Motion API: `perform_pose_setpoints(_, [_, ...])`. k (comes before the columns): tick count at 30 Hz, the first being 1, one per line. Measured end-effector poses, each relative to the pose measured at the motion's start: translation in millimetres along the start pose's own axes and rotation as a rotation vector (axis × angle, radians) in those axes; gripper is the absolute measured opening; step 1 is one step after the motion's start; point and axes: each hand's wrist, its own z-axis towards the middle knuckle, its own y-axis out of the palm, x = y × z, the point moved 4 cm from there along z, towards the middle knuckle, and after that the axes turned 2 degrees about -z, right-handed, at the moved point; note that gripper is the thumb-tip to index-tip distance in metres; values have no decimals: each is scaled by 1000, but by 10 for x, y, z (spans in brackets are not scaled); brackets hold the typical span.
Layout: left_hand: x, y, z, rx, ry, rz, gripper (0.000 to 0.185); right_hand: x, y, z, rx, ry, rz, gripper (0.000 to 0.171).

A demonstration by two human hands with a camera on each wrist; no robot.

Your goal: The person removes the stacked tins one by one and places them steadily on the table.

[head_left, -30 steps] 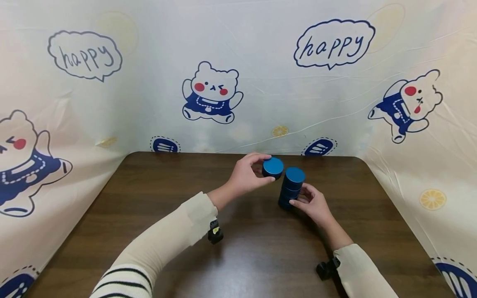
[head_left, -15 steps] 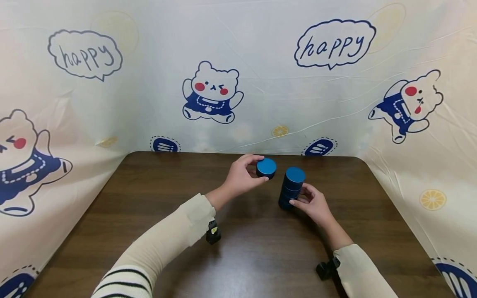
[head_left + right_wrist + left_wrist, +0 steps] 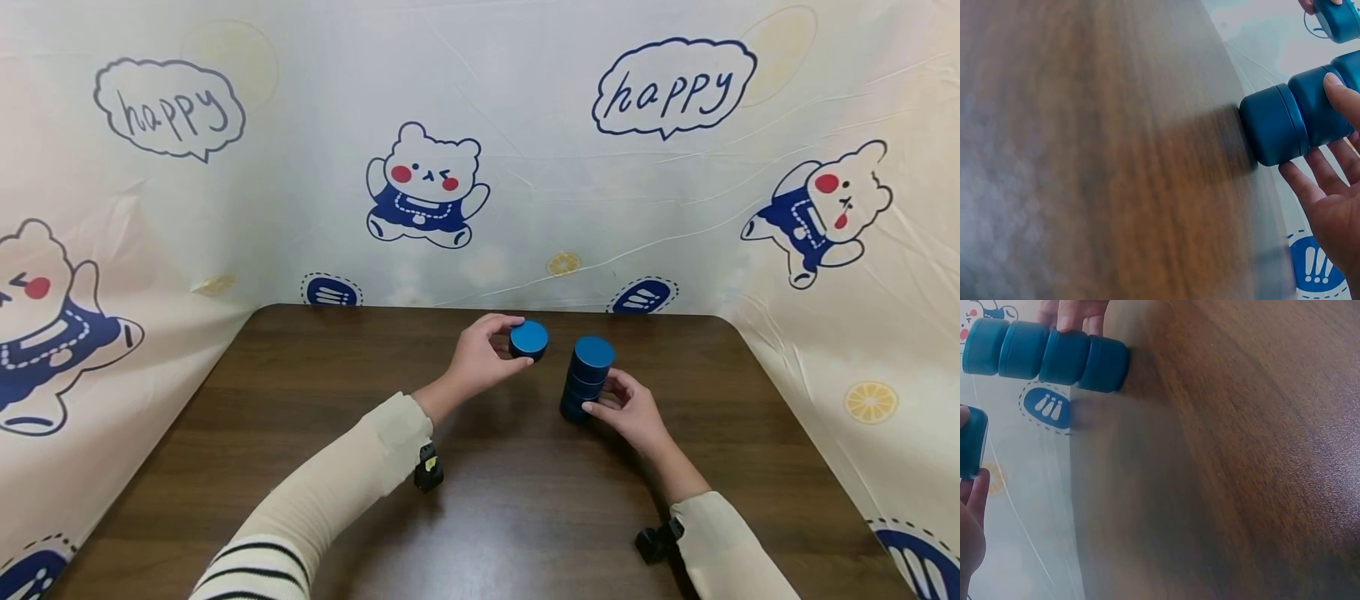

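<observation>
**One blue puck lifted off, the stack held steady**

So the left hand [image 3: 480, 360] has its fingers [image 3: 501, 320] and thumb curled around a single blue puck [image 3: 528, 339], pinching it by the rim. That puck is up off the table, just to the left of the blue stack [image 3: 587, 377] and about level with its top, not touching it. From the left wrist view you only catch a sliver of the puck [image 3: 971, 442] at the edge, with fingertips wrapped under it.

The right hand [image 3: 633, 414] is on the stack itself. Its fingers [image 3: 600, 406] are fairly straight and lie along the lower right side of the stack, thumb touching the front; the right wrist view shows the fingertips [image 3: 1341, 94] resting on the stack [image 3: 1297, 115] rather than wrapped around it, so more of a steadying touch than a real grip. The stack stands upright on the table [image 3: 315, 392], four pucks high going by the left wrist view [image 3: 1047, 353].

Moving out from the stack: both forearms are in cream sleeves, with a striped bit on the left sleeve [image 3: 255, 558] near the bottom edge. Small black wrist cameras are strapped on, the left one [image 3: 427, 468] down-left of the stack, the right one [image 3: 660, 540] below it. Behind the stack, the backdrop [image 3: 427, 187] is a pale sheet with cartoon bears and "happy" bubbles, wrapping round both sides of the dark wooden table.
</observation>
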Motion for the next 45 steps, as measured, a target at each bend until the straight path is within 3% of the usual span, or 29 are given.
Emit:
perform_pose_setpoints(29, [-414, 55, -105, 1, -99, 31, 56, -7, 12, 0, -7, 14, -3, 61])
perform_pose_setpoints(45, [-639, 167, -205, -57, -143, 96, 56, -12, 7, -6, -6, 4, -1, 61])
